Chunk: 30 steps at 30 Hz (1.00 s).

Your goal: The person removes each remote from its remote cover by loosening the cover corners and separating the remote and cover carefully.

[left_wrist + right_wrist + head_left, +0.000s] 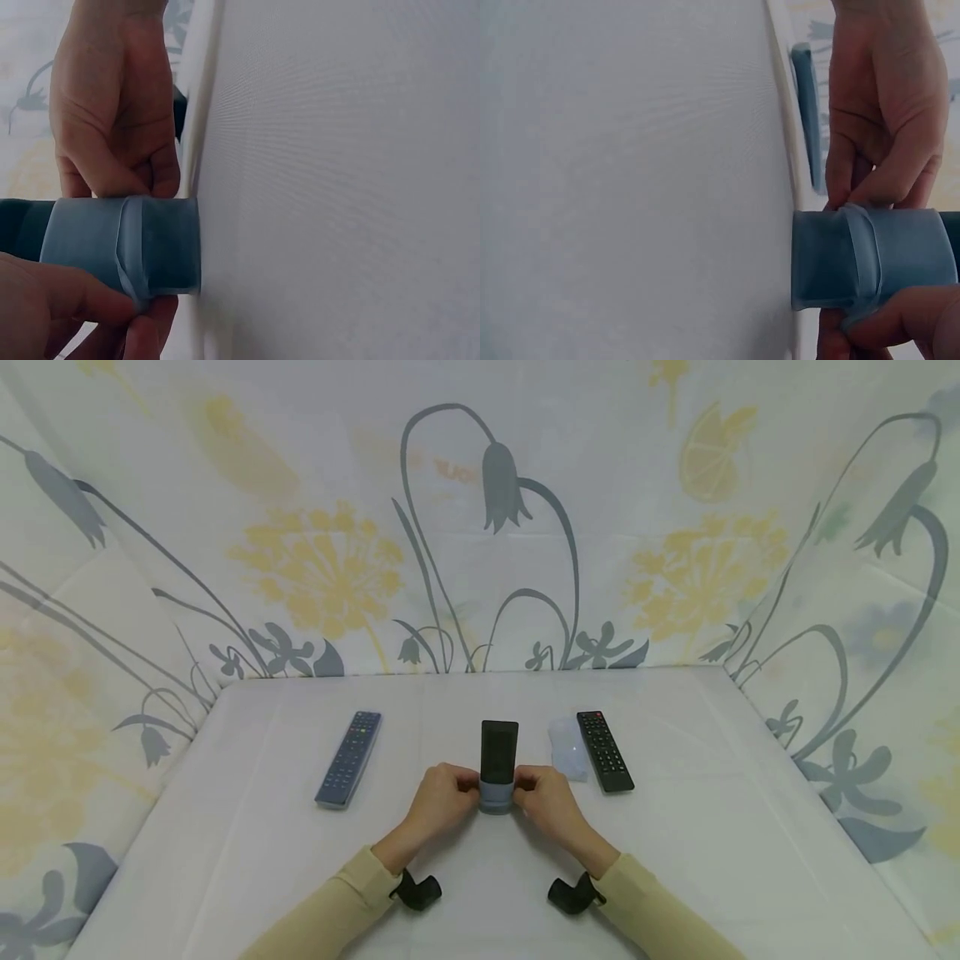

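A slim dark device (pixel 498 752) with a rectangular, remote-like shape stands upright on the white table between both hands. Around its lower part sits a light blue sleeve (pixel 496 792), whose folded edge shows as a raised band in the left wrist view. My left hand (pixel 442 800) pinches the left side of this sleeve with thumb and fingers. On the opposite side, my right hand (pixel 552 802) pinches it the same way. Both wrist views show the device's lower end (pixel 171 244) at the table surface, below the band.
To the left lies a blue-grey remote control (pixel 348 760), tilted on the table (pixel 262 860). A black remote control (pixel 604 752) lies right of the hands, beside a crumpled clear plastic bag (pixel 567 747). Flower-patterned cloth (pixel 480 568) surrounds the table's back and sides.
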Tool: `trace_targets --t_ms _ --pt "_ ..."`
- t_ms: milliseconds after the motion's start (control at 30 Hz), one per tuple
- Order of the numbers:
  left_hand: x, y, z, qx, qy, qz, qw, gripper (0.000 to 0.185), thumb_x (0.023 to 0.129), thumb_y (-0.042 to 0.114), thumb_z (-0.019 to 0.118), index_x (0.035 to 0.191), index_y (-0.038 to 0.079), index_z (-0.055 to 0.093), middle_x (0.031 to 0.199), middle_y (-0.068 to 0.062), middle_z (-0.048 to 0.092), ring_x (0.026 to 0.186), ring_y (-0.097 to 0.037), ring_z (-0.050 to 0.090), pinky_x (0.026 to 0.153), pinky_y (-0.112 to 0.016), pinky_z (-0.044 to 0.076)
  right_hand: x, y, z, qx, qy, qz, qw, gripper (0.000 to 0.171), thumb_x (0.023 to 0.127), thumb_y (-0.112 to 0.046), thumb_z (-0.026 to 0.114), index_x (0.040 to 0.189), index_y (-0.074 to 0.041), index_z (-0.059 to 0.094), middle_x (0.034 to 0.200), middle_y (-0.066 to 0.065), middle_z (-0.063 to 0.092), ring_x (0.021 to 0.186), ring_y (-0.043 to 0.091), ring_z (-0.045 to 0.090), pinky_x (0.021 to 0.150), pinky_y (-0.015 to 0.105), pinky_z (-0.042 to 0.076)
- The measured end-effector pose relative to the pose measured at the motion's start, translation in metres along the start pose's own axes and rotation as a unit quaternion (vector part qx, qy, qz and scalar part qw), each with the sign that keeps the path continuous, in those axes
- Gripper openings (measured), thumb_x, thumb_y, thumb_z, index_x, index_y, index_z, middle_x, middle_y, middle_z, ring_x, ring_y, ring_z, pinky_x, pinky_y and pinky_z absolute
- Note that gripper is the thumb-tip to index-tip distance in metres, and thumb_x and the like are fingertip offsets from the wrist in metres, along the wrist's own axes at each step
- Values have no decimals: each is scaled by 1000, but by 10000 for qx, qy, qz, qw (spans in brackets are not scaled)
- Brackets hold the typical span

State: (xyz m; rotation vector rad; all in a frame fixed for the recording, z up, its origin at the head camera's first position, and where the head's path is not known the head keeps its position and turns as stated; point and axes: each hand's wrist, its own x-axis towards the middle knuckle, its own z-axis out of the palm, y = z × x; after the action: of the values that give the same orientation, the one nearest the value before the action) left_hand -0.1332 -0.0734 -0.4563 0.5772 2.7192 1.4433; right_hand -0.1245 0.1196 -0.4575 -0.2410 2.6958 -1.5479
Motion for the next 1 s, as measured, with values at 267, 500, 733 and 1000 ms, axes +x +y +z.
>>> trace_targets --t_ms 267,500,733,1000 --pt "1 -3 -6 -270 -434 -30 9987 27 83 -5 63 105 2 77 95 -5 74 80 -13 63 73 -33 53 1 1 -2 -69 -29 -17 10000 21 77 13 62 80 -4 73 73 1 65 67 14 52 60 28 44" --pt "0 -2 -8 -453 -539 -236 9972 30 82 2 69 112 -1 74 102 -10 74 89 -17 68 78 -35 55 3 3 -2 -36 -67 169 9998 20 78 10 64 84 -6 74 76 1 67 68 15 54 62 30 46" --pt "0 0 -8 -612 -554 -334 9960 30 86 18 78 112 2 75 100 -8 74 88 -17 70 73 -31 57 2 1 -4 -53 -89 125 9999 19 80 9 64 89 -4 75 81 3 69 71 16 55 64 31 48" --pt "0 3 -8 -575 -498 -224 9968 28 87 17 77 110 1 75 97 -9 75 85 -16 70 71 -29 56 1 1 -8 -227 -57 -168 9996 22 80 8 64 94 -3 76 90 7 73 81 17 64 75 36 54"
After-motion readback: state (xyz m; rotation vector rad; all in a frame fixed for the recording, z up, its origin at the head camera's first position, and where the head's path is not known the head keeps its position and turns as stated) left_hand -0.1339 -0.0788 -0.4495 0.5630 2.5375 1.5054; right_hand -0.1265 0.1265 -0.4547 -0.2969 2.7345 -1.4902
